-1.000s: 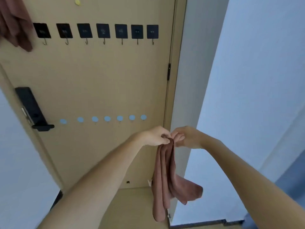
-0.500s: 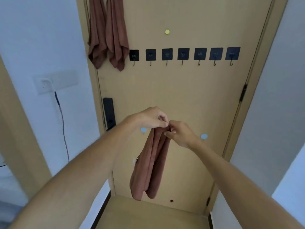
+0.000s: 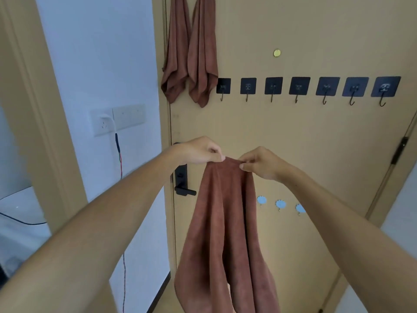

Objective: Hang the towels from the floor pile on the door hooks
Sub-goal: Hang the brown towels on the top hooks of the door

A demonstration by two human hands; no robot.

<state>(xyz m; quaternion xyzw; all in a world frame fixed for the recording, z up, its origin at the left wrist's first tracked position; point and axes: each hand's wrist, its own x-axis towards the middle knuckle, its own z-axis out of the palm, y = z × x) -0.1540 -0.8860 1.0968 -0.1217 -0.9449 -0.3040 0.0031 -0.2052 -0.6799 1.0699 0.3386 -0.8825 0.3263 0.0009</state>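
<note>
A reddish-brown towel (image 3: 225,233) hangs in front of the tan door (image 3: 304,136), held by its top edge. My left hand (image 3: 200,151) pinches the left end of that edge and my right hand (image 3: 261,163) pinches the right end, a short gap apart. A row of several black square hooks (image 3: 297,86) runs across the door above my hands, all bare. Two more reddish-brown towels (image 3: 191,53) hang at the door's upper left, their tops out of frame. The floor pile is out of view.
A black door handle (image 3: 182,184) sits just left of the held towel. Small blue hooks (image 3: 279,203) line the door lower down. A wall socket (image 3: 106,124) with a cable hanging down is on the white wall to the left. Door hinge (image 3: 399,150) at right.
The view has swung left, bringing the hung towels and the wall socket into sight. My hands have drawn apart, spreading the towel's top edge, and the towel hangs wider.
</note>
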